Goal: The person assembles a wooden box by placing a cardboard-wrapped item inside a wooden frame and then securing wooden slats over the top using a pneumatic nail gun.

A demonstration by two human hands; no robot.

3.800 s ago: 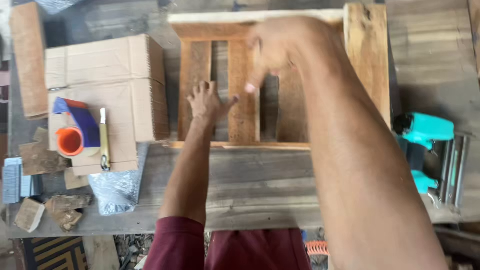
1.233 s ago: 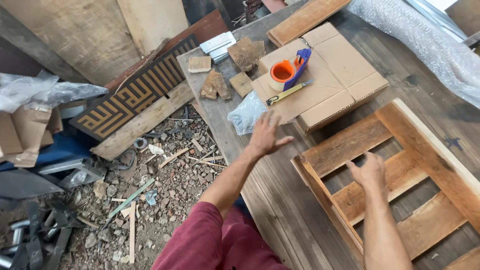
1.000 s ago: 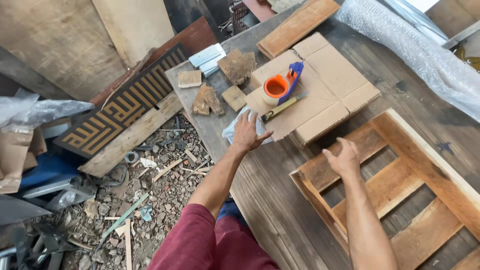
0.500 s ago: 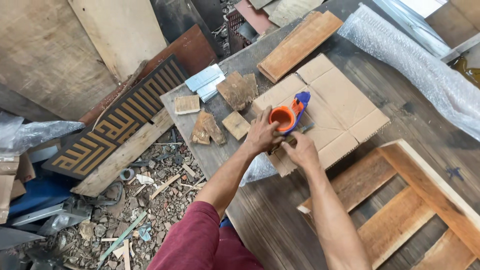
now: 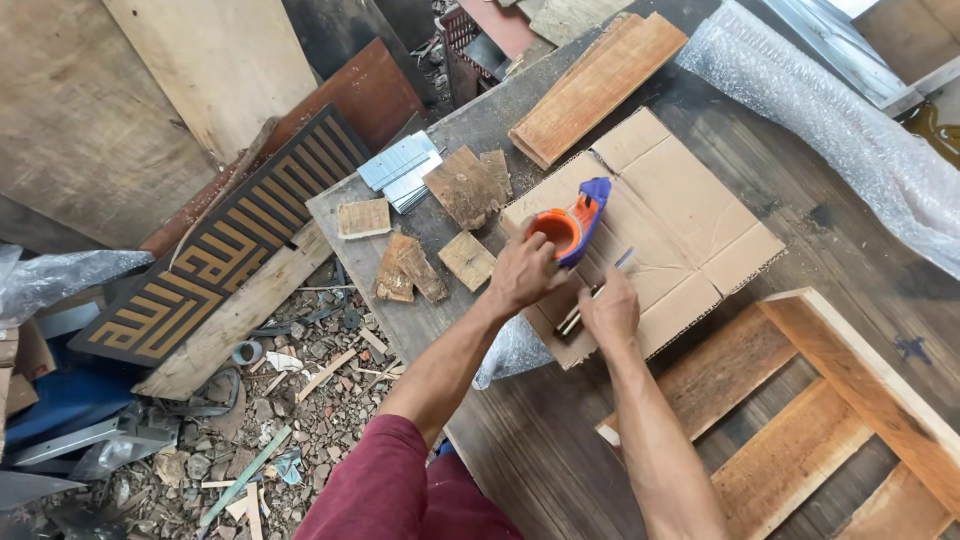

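My left hand [image 5: 520,275] grips an orange and blue tape dispenser [image 5: 572,226] that rests on a flattened cardboard box [image 5: 660,220]. My right hand [image 5: 610,312] closes around a thin metal tool [image 5: 597,292] lying on the same cardboard, just right of the dispenser. Both hands are close together at the box's near corner. A wooden slatted frame [image 5: 800,420] lies on the dark wooden table [image 5: 520,440] to the right of my arms.
Wood scraps [image 5: 440,240] and a stack of grey staple strips [image 5: 400,170] lie at the table's left end. A plank [image 5: 595,85] and a bubble-wrap roll [image 5: 840,130] sit at the back. A patterned panel [image 5: 230,240] and rubble [image 5: 290,400] cover the floor left.
Both hands left the wooden frame and reached left to the cardboard box. The left hand took hold of the tape dispenser and the right closed on the metal tool.
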